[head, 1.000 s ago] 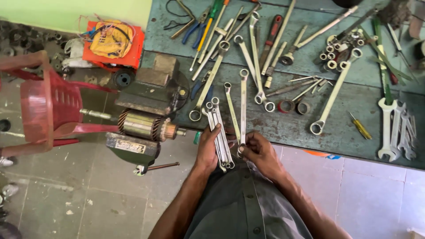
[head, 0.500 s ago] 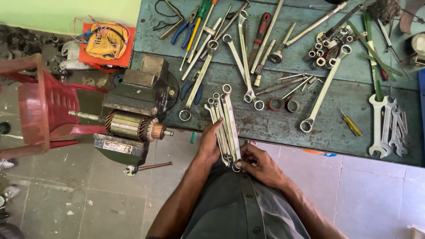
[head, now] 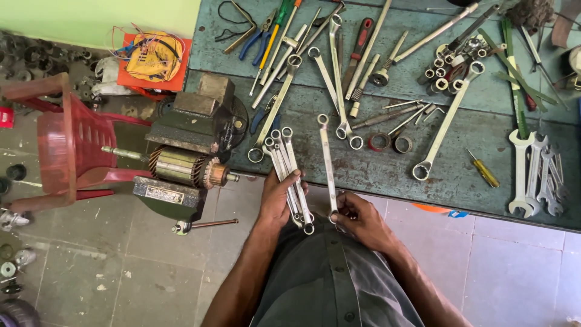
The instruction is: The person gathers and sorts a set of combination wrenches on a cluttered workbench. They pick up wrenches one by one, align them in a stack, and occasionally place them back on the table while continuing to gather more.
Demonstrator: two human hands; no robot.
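My left hand (head: pixel 279 200) grips a bundle of several ring spanners (head: pixel 289 172), held upright over the near edge of the blue-green workbench (head: pixel 387 175). My right hand (head: pixel 358 219) holds the lower end of a single long ring spanner (head: pixel 327 163), a little apart to the right of the bundle. Both hands are close to my body at the bench's front edge.
The bench carries many loose spanners (head: pixel 445 124), sockets (head: pixel 445 66), pliers (head: pixel 257 36), screwdrivers (head: pixel 483 169) and a set of open-end spanners (head: pixel 535 178) at the right. To the left are an electric motor armature (head: pixel 181 166), a red plastic chair (head: pixel 60 145) and an orange box of wire (head: pixel 151 57).
My right hand has pulled one spanner away from the bundle, to the right. The bundle stays in my left hand.
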